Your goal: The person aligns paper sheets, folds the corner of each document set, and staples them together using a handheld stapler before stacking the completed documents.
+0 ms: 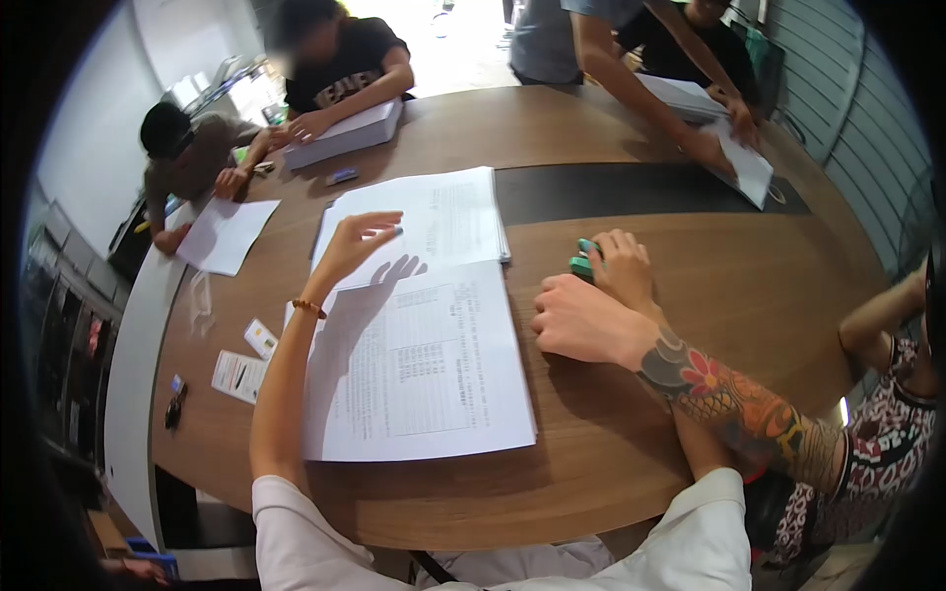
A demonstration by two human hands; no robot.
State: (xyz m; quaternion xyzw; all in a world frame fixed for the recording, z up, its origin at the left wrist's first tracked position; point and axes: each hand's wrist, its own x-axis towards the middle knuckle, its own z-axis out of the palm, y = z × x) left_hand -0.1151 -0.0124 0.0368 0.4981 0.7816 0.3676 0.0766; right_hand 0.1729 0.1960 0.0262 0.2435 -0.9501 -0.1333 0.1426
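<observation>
Two printed paper stacks lie before me, a lower stack (424, 384) overlapping the edge of an upper stack (453, 212). Over the upper one hovers my left hand (363, 241), fingers apart and holding nothing, its shadow on the pages; a beaded bracelet (308, 308) circles the wrist. To the right of the papers, my right hand (623, 268) has its fingers closed around a small green object (581, 266), partly hidden. A co-worker's hand (586, 320) on a tattooed arm crosses over my right wrist and partly covers it.
Across the brown table (552, 483), people handle a thick paper stack (350, 135), a single sheet (229, 234) and more papers (744, 167). A black strip (611, 192) runs along the middle. Cards (238, 375) and keys (174, 409) lie at left. The tattooed forearm (729, 394) reaches in from the right.
</observation>
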